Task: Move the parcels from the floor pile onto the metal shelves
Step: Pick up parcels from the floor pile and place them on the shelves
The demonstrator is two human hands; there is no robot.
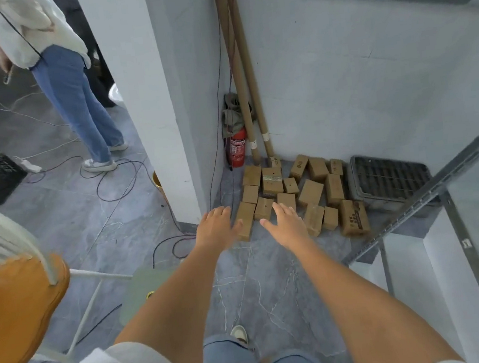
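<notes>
Both arms reach out, left hand (216, 228) and right hand (288, 223) spread wide, empty, above the parcels (298, 193).

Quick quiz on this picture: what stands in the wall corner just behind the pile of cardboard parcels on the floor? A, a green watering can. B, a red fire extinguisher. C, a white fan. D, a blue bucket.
B: a red fire extinguisher stands upright in the corner beside leaning cardboard tubes, just behind the parcels.
</notes>
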